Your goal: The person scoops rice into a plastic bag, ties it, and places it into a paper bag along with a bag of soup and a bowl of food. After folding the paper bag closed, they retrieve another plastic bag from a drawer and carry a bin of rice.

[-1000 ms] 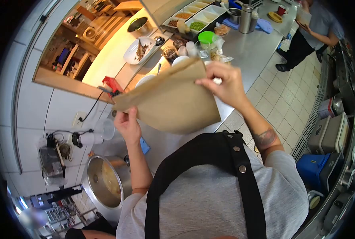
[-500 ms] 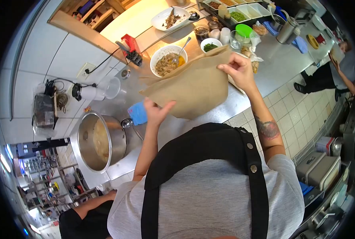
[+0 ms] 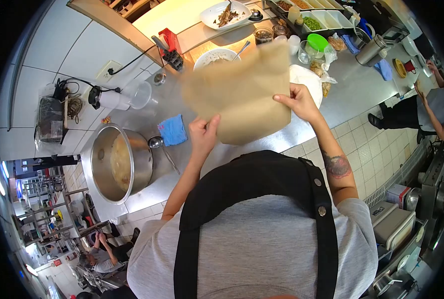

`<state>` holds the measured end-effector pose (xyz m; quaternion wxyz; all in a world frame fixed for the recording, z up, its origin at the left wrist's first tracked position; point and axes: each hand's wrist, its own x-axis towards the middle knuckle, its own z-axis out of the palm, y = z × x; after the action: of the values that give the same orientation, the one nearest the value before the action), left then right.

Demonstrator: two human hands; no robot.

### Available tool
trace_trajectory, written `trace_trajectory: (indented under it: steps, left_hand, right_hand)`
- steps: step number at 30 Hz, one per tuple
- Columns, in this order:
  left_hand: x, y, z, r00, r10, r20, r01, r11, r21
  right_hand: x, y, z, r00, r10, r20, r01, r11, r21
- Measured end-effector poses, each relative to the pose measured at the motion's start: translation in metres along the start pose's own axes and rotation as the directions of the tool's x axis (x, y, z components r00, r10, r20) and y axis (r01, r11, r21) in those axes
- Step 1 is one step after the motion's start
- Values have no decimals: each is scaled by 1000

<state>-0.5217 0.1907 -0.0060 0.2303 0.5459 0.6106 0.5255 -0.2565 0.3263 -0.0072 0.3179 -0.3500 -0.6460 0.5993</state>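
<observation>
A brown sheet [image 3: 247,99], paper or thin cloth, is held up in front of me over the steel counter, its far side blurred by motion. My left hand [image 3: 204,133] pinches its near left edge between thumb and fingers. At the right edge, my right hand [image 3: 301,102] grips it the same way. Behind the sheet, a white bowl [image 3: 214,56] with a spoon in it is partly covered. Another white round thing [image 3: 309,79], partly hidden, lies just beyond my right hand. Left of my left hand are a blue cloth [image 3: 172,130] and a metal ladle [image 3: 164,149].
A large steel pot [image 3: 143,162] with pale liquid stands on the counter's left end. Along the back are a white dish [image 3: 209,19], a green lid [image 3: 317,42] and a black tray of food containers [image 3: 339,20]. A person [image 3: 434,107] stands at the far right.
My left hand has moved up and right and now pinches the sheet's edge. The sheet has lifted and flattened, uncovering the white round thing at right and hiding more of the bowl.
</observation>
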Motion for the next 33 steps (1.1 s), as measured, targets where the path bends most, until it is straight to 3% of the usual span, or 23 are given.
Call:
trace_trajectory:
  steps: [1, 2, 5, 8, 11, 14, 16, 18, 20, 23, 24, 26, 28, 31, 33]
  left_hand:
    - [1, 1, 1, 981, -193, -8, 192, 979, -67]
    - [1, -12, 5, 941, -339, 17, 334, 912, -237]
    - [8, -34, 22, 854, -518, 38, 466, 733, -495]
    - [14, -78, 10, 834, -509, 213, 547, 816, -189]
    - [17, -67, 8, 767, -601, 223, 637, 755, -157]
    - [6, 0, 9, 903, -344, 257, 430, 734, -526]
    - [-6, 5, 16, 980, -111, 167, 164, 922, -349]
    - [-11, 3, 21, 992, -27, 125, 63, 955, -289]
    - [-12, -4, 25, 989, -112, 99, 142, 914, -380]
    - [0, -5, 28, 1000, -29, -5, 26, 963, -269]
    - [3, 2, 26, 992, -126, -10, 115, 935, -336]
    - [9, 18, 19, 950, -311, 3, 278, 843, -460]
    - [13, 15, 13, 943, -331, 31, 311, 844, -437]
    - [12, 6, 9, 922, -370, 109, 381, 825, -418]
    - [9, -5, 10, 906, -399, 143, 421, 805, -419]
  right_hand:
    - [3, -2, 5, 998, 42, -45, -41, 999, 10]
    - [6, 0, 9, 993, 71, -95, -80, 992, -98]
    - [13, 0, 19, 949, 175, -263, -254, 918, -304]
    - [20, 18, 23, 928, 61, -368, -260, 814, -519]
    - [22, 22, 22, 949, -49, -311, -167, 760, -629]
    - [19, -11, 16, 956, 207, -209, -273, 892, -361]
    - [16, -4, 12, 985, -175, -4, 162, 917, -365]
    - [8, -3, 7, 953, -261, 154, 290, 934, -209]
    - [7, 10, 13, 977, -208, 51, 213, 966, -149]
    - [5, 6, 24, 975, -181, -132, 180, 983, -25]
    - [6, 0, 28, 964, -179, -194, 187, 982, 23]
    - [6, -11, 22, 988, -99, -122, 98, 995, -13]
    - [5, -16, 18, 994, -60, -94, 52, 995, -85]
    - [5, -10, 5, 987, 156, -36, -160, 959, -235]
    - [3, -8, 6, 990, 131, -43, -134, 987, -91]
